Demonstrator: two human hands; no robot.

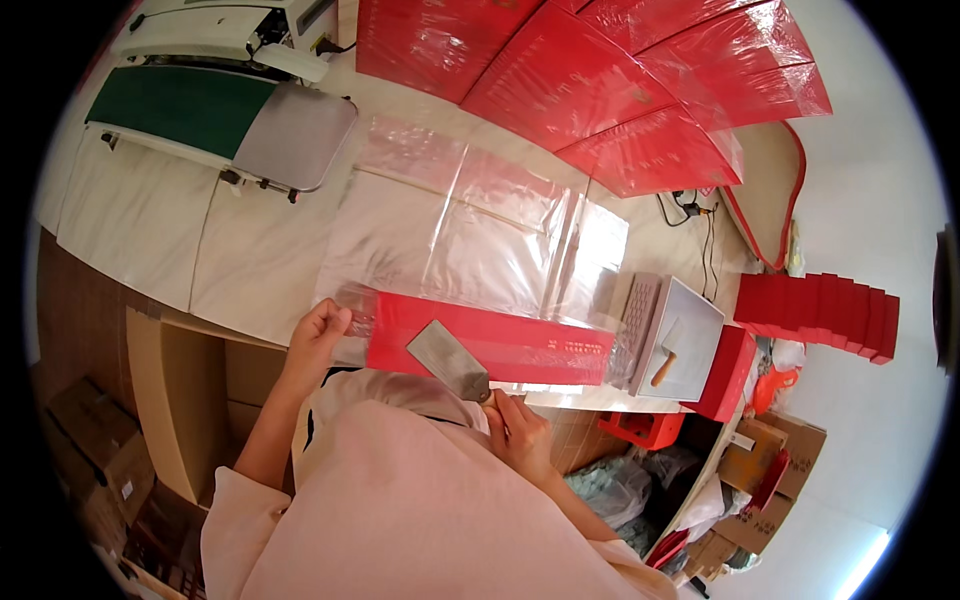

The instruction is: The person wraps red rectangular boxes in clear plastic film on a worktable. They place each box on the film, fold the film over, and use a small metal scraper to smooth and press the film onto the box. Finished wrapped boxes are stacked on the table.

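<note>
A long, flat red packet (540,347) in clear plastic lies along the table's near edge. At its left end, my left hand (320,328) is closed on the loose clear wrap (357,312). My right hand (518,432) grips a scraper (447,362) by its handle, which is mostly hidden in the fingers. The scraper's broad metal blade points up and left over the packet; I cannot tell whether it touches it. Just beyond the packet, sheets of clear plastic film (490,245) are spread on the table.
A machine with a green conveyor belt (180,105) stands at the far left. Wrapped red boxes (570,85) cover the far side. To the right are a white tray (690,335) bearing a wooden-handled scraper (662,368), and stacked red boxes (815,312). An open carton (170,400) sits below left.
</note>
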